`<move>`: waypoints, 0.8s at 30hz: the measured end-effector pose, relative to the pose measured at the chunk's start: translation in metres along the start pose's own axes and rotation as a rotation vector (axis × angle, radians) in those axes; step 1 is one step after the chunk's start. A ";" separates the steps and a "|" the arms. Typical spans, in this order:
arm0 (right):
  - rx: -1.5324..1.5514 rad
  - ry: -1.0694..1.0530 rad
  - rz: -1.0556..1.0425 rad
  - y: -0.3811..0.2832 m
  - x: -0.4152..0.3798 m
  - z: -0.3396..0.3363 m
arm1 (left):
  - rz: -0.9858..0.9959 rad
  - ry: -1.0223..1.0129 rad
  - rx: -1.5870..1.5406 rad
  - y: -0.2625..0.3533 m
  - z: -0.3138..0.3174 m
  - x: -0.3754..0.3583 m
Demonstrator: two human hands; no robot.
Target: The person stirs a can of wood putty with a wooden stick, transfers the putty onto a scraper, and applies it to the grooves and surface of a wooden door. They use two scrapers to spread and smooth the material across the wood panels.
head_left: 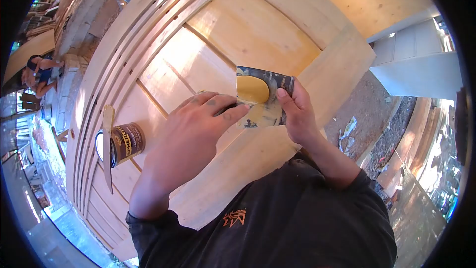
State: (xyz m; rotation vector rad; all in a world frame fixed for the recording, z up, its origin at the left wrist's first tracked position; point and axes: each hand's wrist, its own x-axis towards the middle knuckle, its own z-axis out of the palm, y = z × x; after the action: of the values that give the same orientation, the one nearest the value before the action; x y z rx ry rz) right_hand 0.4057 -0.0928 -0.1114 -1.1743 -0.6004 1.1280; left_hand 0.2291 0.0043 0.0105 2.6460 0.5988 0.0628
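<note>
My right hand (296, 110) grips the right edge of a dark, smeared board (272, 114), thumb on top. A smooth mound of yellow-tan paste (253, 90) sits on the board. At the board's left edge is my left hand (201, 119), back up, with its fingers bent together; whatever they hold is mostly hidden beneath them. Both hands are above a pale wooden panelled door (253, 20). Left of my left hand, an open labelled can (128, 143) stands on the door's slats, with a flat wooden stick (107, 144) across its mouth.
Another wooden panel (377, 0) lies at the upper right, near a white panelled piece (416, 64). Litter (348, 128) and planks (409, 144) are on the ground at right. A person (42, 74) crouches at the far left, beside stacked blocks.
</note>
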 end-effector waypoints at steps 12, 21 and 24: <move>-0.359 -0.007 -0.038 0.015 0.050 -0.002 | -0.078 -0.167 -0.100 -0.035 0.027 0.036; -0.042 -0.031 -0.055 0.017 0.158 -0.036 | -0.521 0.265 -0.167 -0.172 -0.007 0.064; -0.009 -0.015 -0.038 0.022 0.175 -0.043 | -0.645 0.174 -0.081 -0.207 -0.001 0.087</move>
State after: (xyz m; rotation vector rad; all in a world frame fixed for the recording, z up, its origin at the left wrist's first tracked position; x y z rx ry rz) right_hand 0.4990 0.0495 -0.1758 -1.1584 -0.6372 1.1030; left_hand 0.2241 0.2107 -0.0784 2.2618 1.4391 0.1211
